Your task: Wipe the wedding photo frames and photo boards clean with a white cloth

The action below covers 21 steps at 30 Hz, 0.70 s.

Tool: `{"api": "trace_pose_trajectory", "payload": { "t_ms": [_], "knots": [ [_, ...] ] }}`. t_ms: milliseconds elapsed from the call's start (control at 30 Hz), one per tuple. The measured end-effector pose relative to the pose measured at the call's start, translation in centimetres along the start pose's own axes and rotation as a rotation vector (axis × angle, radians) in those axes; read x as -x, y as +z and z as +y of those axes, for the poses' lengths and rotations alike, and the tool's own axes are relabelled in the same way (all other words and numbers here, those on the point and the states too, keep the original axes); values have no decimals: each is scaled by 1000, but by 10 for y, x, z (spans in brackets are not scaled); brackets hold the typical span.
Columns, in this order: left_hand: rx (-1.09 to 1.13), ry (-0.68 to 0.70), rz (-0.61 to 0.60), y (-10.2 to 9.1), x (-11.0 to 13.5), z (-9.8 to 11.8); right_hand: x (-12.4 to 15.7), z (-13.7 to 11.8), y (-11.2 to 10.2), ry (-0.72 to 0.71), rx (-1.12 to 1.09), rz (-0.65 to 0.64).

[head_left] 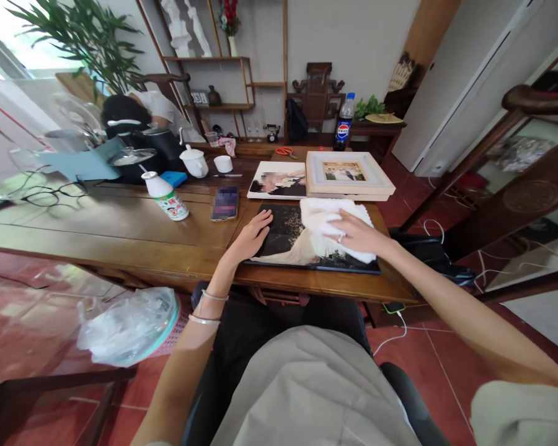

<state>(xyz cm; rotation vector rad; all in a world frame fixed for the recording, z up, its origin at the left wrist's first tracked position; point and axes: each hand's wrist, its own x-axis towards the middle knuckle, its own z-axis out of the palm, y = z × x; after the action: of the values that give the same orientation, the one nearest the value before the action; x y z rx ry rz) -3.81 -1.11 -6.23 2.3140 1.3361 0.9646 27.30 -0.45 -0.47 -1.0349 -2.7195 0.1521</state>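
A large dark photo panel, printed with a pale flowing gown, lies flat at the table's front edge. My left hand rests on its left side, fingers stretched out and holding nothing. On the panel's right half is a fluffy white towel. My right hand presses on it from above, its fingers partly sunk in the folds. The towel covers much of that side of the picture. Just beyond the panel are a smaller photo board and a white framed picture.
A phone, a white drink bottle, a teapot and eyeglasses stand or lie leftward. Orange-handled pliers and a cola bottle are at the back. Another person is bent behind the table.
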Motion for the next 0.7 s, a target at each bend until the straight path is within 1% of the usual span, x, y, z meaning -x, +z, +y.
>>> {"api": "trace_pose_trajectory", "payload": {
  "t_ms": [67, 100, 133, 167, 233, 300, 367, 400, 467, 500, 567, 633, 700],
  "knots": [
    [7, 0, 1, 0, 0, 0, -12, 26, -3, 139, 11, 20],
    [11, 1, 4, 1, 0, -1, -14, 34, -4, 185, 9, 27],
    [14, 2, 7, 1, 0, -1, -15, 37, -6, 202, 8, 36],
    [17, 3, 8, 1, 0, -1, -14, 34, -7, 180, 11, 40],
    [17, 5, 9, 2, 0, -1, -5, 15, -6, 51, 27, 36],
    [13, 5, 7, 2, 0, -2, 9, -17, -3, -111, 33, 23],
    [10, 5, 5, 2, -1, -3, 25, -52, 2, -173, 25, 35],
    [9, 6, 5, 2, -1, -3, 31, -67, 5, -194, 20, 15],
    [9, 8, 6, 2, -1, -4, 37, -86, 9, -229, 11, -16],
    [8, 8, 5, 1, -1, -4, 36, -88, 10, -245, 7, -26],
    [8, 4, 3, 1, -1, -4, 27, -78, 11, -248, 7, -16],
    [12, -1, -1, 1, 0, -4, 9, -52, 11, -207, 26, 29],
    [21, -4, -6, 0, 0, -2, -10, -22, 11, -126, 64, 85]
  ]
}}
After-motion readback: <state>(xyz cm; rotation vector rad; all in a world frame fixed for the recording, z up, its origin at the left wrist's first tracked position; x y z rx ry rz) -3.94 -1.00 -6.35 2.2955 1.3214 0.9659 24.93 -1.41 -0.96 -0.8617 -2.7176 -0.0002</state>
